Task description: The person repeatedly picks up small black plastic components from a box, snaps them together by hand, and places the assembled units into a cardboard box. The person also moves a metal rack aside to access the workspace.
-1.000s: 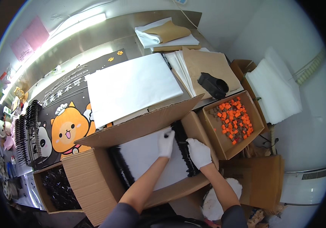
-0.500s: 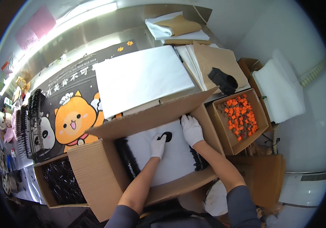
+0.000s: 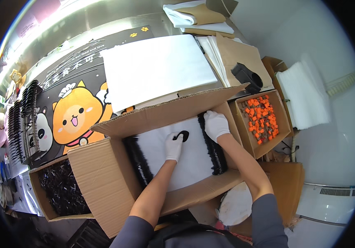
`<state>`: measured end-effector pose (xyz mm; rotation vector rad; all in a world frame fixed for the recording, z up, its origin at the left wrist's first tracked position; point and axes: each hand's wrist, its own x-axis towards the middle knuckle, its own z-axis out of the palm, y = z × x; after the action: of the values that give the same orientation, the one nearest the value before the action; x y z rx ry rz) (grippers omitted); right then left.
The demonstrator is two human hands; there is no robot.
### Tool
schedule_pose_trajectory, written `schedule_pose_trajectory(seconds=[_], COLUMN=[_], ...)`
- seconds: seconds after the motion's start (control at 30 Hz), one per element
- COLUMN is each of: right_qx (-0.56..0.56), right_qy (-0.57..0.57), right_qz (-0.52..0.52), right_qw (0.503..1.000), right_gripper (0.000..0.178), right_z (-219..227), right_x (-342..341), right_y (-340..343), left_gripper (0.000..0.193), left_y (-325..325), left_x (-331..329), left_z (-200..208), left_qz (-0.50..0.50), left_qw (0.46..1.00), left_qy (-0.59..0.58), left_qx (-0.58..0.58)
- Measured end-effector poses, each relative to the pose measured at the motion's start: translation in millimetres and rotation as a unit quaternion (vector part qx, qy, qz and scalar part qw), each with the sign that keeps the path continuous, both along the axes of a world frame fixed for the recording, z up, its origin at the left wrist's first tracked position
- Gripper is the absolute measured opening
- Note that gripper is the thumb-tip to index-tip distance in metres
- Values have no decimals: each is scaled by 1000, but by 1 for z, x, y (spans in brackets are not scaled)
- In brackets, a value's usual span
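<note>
Inside a cardboard box (image 3: 117, 169) lies a white sheet (image 3: 190, 165), with black bristly strips down its two sides. My left hand (image 3: 173, 146), in a white glove, is over the middle of the sheet, its thumb and fingers closed on a small black rounded object (image 3: 184, 135). My gloved right hand (image 3: 216, 125) is at the far right inside the box, by the upper end of the right black strip (image 3: 214, 155). Its fingers are curled and the tips are hidden, so what they grip does not show. The left black strip (image 3: 138, 161) is untouched.
On the right stands a small carton (image 3: 250, 144) of orange and brown pieces. A carton (image 3: 34, 184) of black pieces sits at the left. Behind the box's raised flap (image 3: 165, 105) are a white paper stack (image 3: 157, 66) and a black tape dispenser (image 3: 248, 77). Spiky black racks (image 3: 30, 120) stand far left.
My right hand's fingers have curled in more at the right strip, and more of that strip shows. My left hand still holds the black object. The whole view has shifted slightly.
</note>
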<state>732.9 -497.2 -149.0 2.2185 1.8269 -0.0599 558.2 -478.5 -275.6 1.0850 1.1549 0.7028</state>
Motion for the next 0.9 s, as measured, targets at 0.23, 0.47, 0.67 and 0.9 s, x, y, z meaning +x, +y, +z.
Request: schedule_pose_trajectory(seconds=[0.23, 0.47, 0.67, 0.9], right_qx=[52, -174, 11, -31], right_qy=[45, 55, 238, 276], right_qz=[175, 317, 92, -63], right_qw=[982, 931, 967, 959], right_gripper=[57, 64, 60, 23], right_z=[-42, -5, 21, 65], right_x=[3, -24, -22, -20], right_y=[-33, -107, -110, -124], left_gripper=[15, 17, 14, 17], left_y=[1, -2, -13, -62], left_x=[3, 2, 8, 3], left_z=[11, 13, 40, 92], left_qz=[-4, -16, -118, -330], left_qw=[1000, 999, 989, 940], left_qy=[18, 43, 1, -83], left_qx=[10, 5, 91, -26])
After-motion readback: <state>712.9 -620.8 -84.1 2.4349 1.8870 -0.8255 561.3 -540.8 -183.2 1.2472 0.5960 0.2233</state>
